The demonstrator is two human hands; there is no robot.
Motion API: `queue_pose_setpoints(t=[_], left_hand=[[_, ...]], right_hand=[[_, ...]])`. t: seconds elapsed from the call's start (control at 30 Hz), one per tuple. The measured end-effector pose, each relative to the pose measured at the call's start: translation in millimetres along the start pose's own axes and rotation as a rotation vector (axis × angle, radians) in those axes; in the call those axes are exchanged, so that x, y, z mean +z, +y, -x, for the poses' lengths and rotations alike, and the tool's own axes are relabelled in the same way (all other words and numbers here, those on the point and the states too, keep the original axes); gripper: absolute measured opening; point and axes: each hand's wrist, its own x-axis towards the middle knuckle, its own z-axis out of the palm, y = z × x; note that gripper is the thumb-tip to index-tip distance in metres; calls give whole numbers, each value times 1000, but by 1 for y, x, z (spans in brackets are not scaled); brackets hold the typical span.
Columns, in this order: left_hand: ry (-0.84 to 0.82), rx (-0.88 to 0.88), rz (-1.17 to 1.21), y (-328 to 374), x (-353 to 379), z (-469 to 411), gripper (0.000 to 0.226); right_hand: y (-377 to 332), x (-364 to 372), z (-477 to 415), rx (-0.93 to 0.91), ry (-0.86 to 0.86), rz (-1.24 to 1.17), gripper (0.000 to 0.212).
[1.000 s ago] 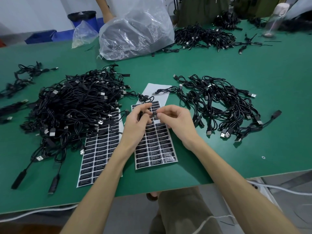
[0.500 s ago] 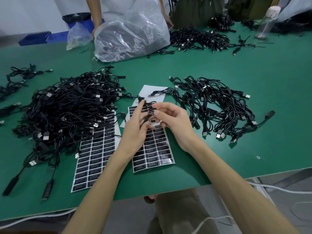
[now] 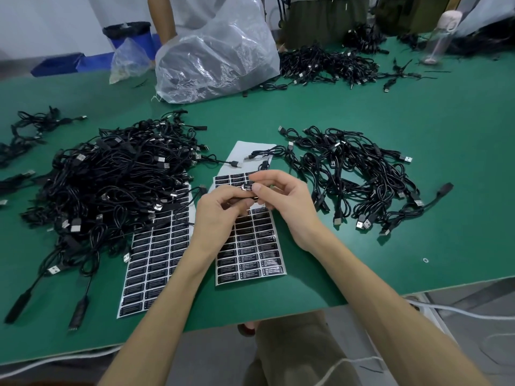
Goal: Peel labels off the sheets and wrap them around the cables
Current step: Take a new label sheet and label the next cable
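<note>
Cables (image 3: 111,185) (black heaps) across green table (image 3: 418,112)

You are working in bright, even overhead light. The green tabletop (image 3: 418,190) shows only soft, short shadows beside the cable pile (image 3: 111,185). White glare streaks the clear plastic bag (image 3: 217,59). Wide-angle distortion bows the tabletop's edges, and the far bottle (image 3: 440,37) is blurred.

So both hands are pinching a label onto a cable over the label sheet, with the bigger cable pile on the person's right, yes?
Not quite. The head view shows the bigger cable pile on the person's left; the smaller pile lies on the right. The rest stands: the left hand and right hand pinch a label onto a cable over the label sheet.
</note>
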Motion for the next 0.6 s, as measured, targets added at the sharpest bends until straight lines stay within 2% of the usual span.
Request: queue_pose_setpoints(t=[0.13,0.27,0.43,0.6], left_hand=[[-3,-77,78,3,-2,0,19],[17,-52,32,2,0,1,23],[99,-27,17,-2,-1,2,19],[124,-62,155,-1,-1,3,21]], right_hand=[[-1,1,-1,25,22,21,20],[-3,0,-1,65,15,-74,21],[-2,3,1,78,17,45,22],[-3,3,0,97,82,17,17]])
